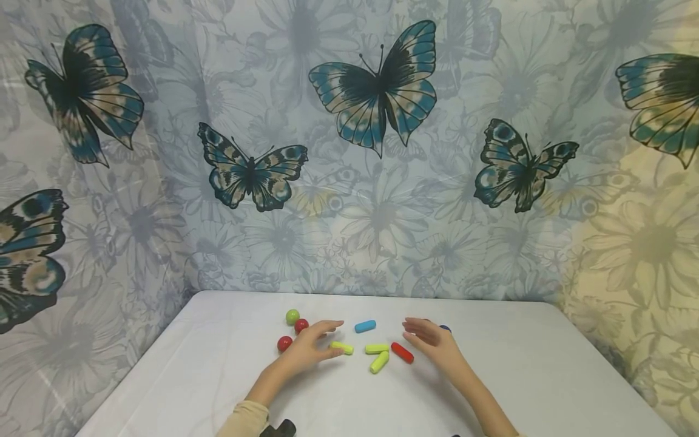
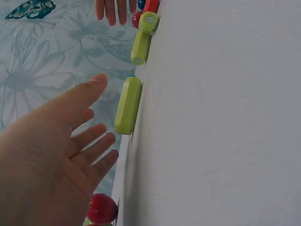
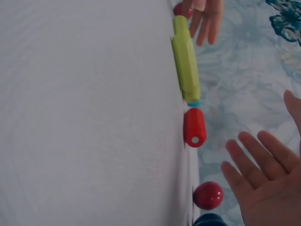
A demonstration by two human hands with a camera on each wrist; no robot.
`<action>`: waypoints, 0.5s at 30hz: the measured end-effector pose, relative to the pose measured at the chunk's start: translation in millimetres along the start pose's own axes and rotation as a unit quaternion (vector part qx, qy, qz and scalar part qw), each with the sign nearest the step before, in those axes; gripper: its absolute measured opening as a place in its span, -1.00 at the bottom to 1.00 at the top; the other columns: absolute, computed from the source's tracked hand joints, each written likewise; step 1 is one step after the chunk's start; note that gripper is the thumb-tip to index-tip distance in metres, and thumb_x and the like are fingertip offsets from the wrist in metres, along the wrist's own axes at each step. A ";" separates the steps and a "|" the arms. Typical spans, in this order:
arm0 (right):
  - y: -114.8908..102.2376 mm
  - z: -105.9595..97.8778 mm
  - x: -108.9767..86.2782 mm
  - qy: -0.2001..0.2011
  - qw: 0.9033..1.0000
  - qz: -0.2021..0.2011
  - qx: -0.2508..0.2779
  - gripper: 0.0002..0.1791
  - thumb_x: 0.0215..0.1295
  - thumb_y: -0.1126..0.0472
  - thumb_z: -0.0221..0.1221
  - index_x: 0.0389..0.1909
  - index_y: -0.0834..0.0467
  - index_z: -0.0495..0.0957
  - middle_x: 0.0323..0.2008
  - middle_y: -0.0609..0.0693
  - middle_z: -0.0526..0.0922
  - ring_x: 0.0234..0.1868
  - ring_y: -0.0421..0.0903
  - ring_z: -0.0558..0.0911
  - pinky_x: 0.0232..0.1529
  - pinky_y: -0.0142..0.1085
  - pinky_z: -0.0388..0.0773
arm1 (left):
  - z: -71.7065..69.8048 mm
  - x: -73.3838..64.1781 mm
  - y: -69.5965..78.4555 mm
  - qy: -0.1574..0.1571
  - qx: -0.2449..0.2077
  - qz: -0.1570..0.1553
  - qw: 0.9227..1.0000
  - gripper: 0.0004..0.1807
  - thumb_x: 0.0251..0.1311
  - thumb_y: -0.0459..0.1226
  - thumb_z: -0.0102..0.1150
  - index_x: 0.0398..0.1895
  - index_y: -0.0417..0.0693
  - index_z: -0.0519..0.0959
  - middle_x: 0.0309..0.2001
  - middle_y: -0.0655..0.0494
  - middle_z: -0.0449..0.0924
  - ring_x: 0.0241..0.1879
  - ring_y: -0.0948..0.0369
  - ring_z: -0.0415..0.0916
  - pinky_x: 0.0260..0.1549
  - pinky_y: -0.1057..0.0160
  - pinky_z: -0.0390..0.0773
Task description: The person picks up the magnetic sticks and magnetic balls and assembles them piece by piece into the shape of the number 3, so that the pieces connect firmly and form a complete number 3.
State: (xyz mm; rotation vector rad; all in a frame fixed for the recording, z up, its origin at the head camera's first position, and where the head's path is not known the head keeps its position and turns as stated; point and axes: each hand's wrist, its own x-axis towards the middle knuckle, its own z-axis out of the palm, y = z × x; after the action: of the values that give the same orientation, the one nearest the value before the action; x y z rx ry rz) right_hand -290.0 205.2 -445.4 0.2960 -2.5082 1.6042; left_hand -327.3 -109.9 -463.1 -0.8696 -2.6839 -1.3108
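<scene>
On the white table lie several short rods: three yellow-green ones (image 1: 377, 349), a blue one (image 1: 365, 326) and a red one (image 1: 402, 352). My left hand (image 1: 308, 349) hovers with fingers spread and relaxed, its thumb close by the leftmost yellow-green rod (image 2: 128, 106). To the right of the red rod (image 3: 194, 127), my right hand (image 1: 437, 346) is held with extended fingers and an empty palm. Two red balls (image 1: 284, 344) and a green ball (image 1: 292, 317) sit left of my left hand. Behind my right hand are another red ball (image 3: 208, 195) and a dark blue ball (image 1: 445, 328).
The white-covered table (image 1: 519, 364) ends at a butterfly-patterned cloth wall (image 1: 382, 243) at the back, with more cloth on both sides. A black object (image 1: 281, 428) shows at the bottom edge by the left sleeve (image 1: 246, 419).
</scene>
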 end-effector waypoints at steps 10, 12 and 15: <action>4.0 -20.7 -2.1 -0.010 1.000 0.016 -0.001 -0.47 0.22 -0.01 0.31 0.16 0.14 0.55 0.11 0.05 0.67 0.15 -0.04 0.64 0.07 -0.44 0.59 | 2.8 -1.7 -8.2 -0.012 -0.024 0.001 1.000 -0.38 0.12 -0.17 0.37 0.27 -0.09 0.46 0.26 -0.02 0.52 0.28 -0.04 0.44 0.24 0.08 0.46; 4.0 -25.5 -2.9 -0.014 1.000 0.017 0.000 -0.49 0.22 0.00 0.31 0.14 0.14 0.56 0.11 0.06 0.67 0.15 -0.03 0.64 0.06 -0.49 0.57 | 3.6 -1.7 -11.0 -0.015 -0.023 -0.003 1.000 -0.39 0.11 -0.19 0.37 0.26 -0.06 0.47 0.25 0.00 0.52 0.27 -0.02 0.45 0.24 0.12 0.47; 5.5 -32.6 -3.6 -0.022 1.000 0.019 -0.005 -0.52 0.23 0.02 0.31 0.13 0.13 0.57 0.11 0.06 0.66 0.16 -0.02 0.63 0.03 -0.56 0.54 | 4.5 -1.5 -13.2 -0.016 -0.028 -0.003 0.999 -0.42 0.11 -0.22 0.37 0.24 -0.06 0.49 0.24 0.00 0.54 0.27 -0.02 0.46 0.23 0.15 0.48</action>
State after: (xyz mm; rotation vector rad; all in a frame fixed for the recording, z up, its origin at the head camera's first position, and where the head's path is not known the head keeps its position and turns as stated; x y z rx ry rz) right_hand -287.2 237.4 -437.5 0.2859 -2.5698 1.6151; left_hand -331.6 -113.9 -475.9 -0.8973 -2.6870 -1.3921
